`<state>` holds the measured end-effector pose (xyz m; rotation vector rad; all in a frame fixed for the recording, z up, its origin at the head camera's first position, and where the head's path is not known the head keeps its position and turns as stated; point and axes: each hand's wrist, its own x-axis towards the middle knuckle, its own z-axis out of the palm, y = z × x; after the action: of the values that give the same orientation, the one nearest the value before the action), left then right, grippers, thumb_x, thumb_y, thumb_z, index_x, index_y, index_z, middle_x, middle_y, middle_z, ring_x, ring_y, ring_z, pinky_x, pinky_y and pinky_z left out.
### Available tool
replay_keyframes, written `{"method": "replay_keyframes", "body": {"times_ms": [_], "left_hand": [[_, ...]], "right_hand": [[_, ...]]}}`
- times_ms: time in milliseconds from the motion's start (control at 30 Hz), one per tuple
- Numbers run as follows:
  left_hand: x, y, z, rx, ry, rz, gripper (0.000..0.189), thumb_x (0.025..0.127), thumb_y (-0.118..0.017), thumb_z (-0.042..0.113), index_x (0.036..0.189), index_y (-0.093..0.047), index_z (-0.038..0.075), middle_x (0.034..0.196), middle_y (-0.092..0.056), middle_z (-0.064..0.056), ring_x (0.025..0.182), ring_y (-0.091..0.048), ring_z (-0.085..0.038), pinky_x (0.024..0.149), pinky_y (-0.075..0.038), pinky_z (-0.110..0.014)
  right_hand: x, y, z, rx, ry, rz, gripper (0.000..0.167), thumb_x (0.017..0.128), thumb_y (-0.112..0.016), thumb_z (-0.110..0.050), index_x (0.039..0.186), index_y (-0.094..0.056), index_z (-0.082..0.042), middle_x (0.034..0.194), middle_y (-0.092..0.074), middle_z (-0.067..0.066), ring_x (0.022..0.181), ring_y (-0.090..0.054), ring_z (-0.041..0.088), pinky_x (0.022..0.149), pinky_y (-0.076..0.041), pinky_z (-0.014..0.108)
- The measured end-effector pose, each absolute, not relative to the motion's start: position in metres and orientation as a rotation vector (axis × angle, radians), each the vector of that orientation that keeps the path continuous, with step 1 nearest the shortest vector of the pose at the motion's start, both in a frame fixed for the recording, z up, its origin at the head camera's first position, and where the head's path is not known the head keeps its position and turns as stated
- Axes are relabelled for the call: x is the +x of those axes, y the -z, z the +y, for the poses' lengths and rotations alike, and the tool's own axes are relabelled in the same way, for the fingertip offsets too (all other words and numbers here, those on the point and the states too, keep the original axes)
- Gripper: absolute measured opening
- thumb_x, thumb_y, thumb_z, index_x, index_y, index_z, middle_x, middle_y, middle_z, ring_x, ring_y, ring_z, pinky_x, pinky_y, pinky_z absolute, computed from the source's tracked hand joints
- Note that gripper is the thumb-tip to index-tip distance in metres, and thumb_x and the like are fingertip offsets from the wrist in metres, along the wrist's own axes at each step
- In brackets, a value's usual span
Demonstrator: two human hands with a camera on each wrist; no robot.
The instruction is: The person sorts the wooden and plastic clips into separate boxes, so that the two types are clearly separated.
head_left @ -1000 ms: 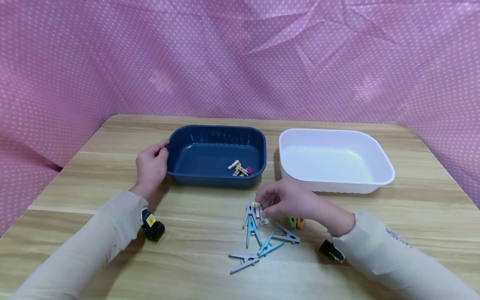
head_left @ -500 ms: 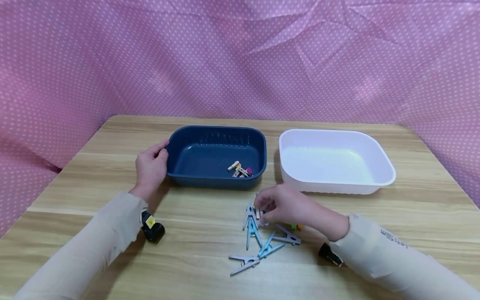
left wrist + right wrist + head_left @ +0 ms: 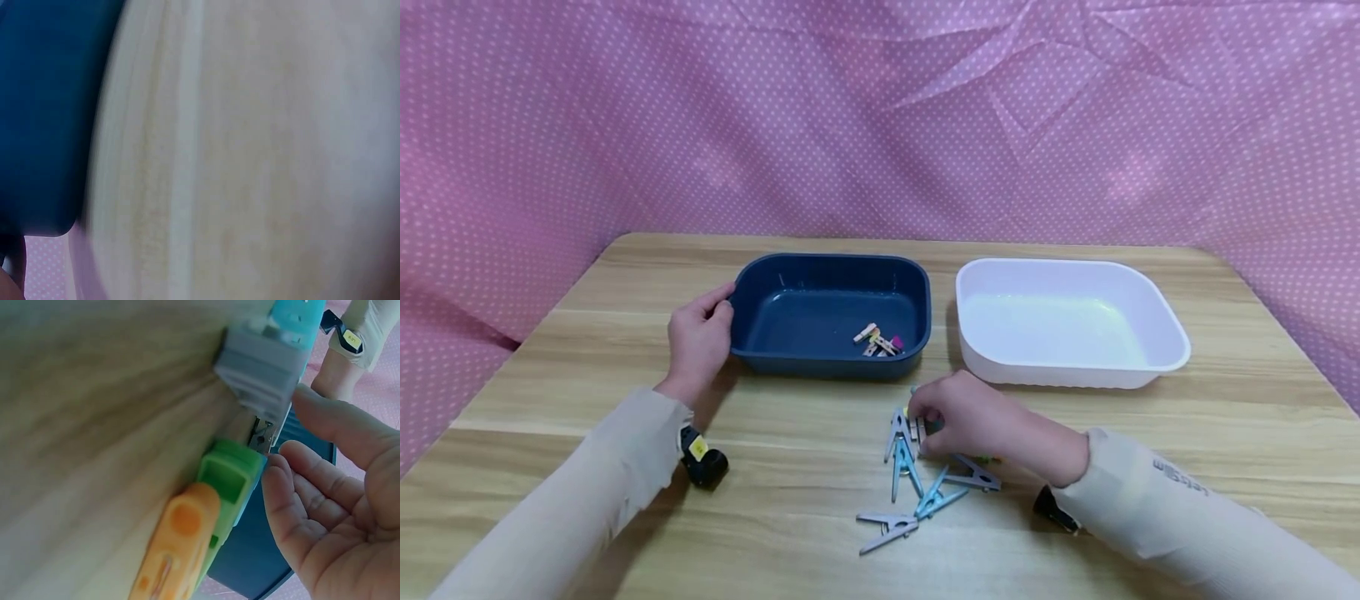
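Note:
My left hand (image 3: 698,337) holds the left end of a dark blue basin (image 3: 827,367), thumb near its rim. Inside that basin, small wooden clothespins (image 3: 880,342) lie in the near right corner. My right hand (image 3: 970,417) is down at a loose group of clothespins, its thumb and forefinger beside a small wooden clothespin (image 3: 914,428). In the right wrist view a gap shows between thumb and fingers (image 3: 281,481), close to a green clothespin (image 3: 228,472) and an orange one (image 3: 181,534). A grey-lilac clothespin (image 3: 896,433) lies just left of the fingertips.
A white basin (image 3: 1067,367) stands behind my right hand. Nearer me lie two light blue clothespins, one upper (image 3: 903,468) and one lower (image 3: 937,497), a grey-lilac one (image 3: 889,530) and another (image 3: 974,475). A pink dotted cloth (image 3: 880,125) hangs behind the table.
My right hand has shifted slightly left and toward me, covering more of the green and orange clothespins. My left hand and the dark blue basin have hardly moved.

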<state>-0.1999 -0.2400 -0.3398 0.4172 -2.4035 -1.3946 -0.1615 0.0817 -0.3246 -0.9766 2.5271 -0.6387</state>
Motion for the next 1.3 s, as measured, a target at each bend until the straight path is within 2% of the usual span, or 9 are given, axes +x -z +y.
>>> {"method": "replay_keyframes", "body": {"times_ms": [167,467,700,933,1300], "left_hand": [[-0.2001,0.3411,-0.2403,0.431,1.411,-2.399,0.038,0.096,-0.039,0.016,0.13,-0.054,0.011,0.135,-0.051,-0.005,0.127,-0.043,-0.013,0.105,-0.037,-0.033],[-0.2012,0.34,-0.2412,0.448,1.426,-2.398,0.038,0.096,-0.04,0.018,0.131,-0.054,0.012,0.136,-0.05,-0.003,0.128,-0.042,-0.013,0.105,-0.037,-0.032],[-0.2016,0.3412,-0.2418,0.44,1.413,-2.4,0.038,0.096,-0.04,0.018,0.13,-0.055,0.012,0.135,-0.051,-0.003,0.127,-0.042,-0.012,0.105,-0.037,-0.032],[-0.2017,0.341,-0.2413,0.452,1.415,-2.398,0.038,0.096,-0.04,0.018,0.13,-0.055,0.013,0.135,-0.051,-0.003,0.127,-0.042,-0.012,0.105,-0.037,-0.032],[-0.2014,0.3402,-0.2407,0.459,1.421,-2.39,0.037,0.096,-0.041,0.018,0.129,-0.056,0.012,0.134,-0.052,-0.004,0.127,-0.043,-0.012,0.104,-0.037,-0.031]], "right_hand": [[-0.1602,0.3249,0.0764,-0.966,0.559,2.543,0.03,0.072,-0.078,-0.017,0.1,-0.07,-0.012,0.088,-0.065,-0.005,0.076,-0.052,0.01,0.071,-0.047,0.026],[-0.1607,0.3241,0.073,-1.004,0.481,2.556,0.025,0.07,-0.078,-0.014,0.095,-0.071,-0.013,0.078,-0.062,-0.008,0.068,-0.05,0.01,0.062,-0.044,0.023],[-0.1621,0.326,0.0756,-1.008,0.565,2.566,0.022,0.07,-0.077,-0.016,0.092,-0.071,-0.014,0.079,-0.064,-0.008,0.069,-0.053,0.007,0.065,-0.047,0.022],[-0.1661,0.3284,0.0808,-1.012,0.705,2.616,0.017,0.069,-0.078,-0.02,0.083,-0.07,-0.017,0.073,-0.063,-0.011,0.065,-0.052,0.005,0.061,-0.046,0.02],[-0.1653,0.3249,0.0811,-0.926,0.908,2.647,0.026,0.069,-0.079,-0.016,0.093,-0.07,-0.011,0.085,-0.068,-0.005,0.078,-0.061,0.008,0.071,-0.053,0.021]]}}
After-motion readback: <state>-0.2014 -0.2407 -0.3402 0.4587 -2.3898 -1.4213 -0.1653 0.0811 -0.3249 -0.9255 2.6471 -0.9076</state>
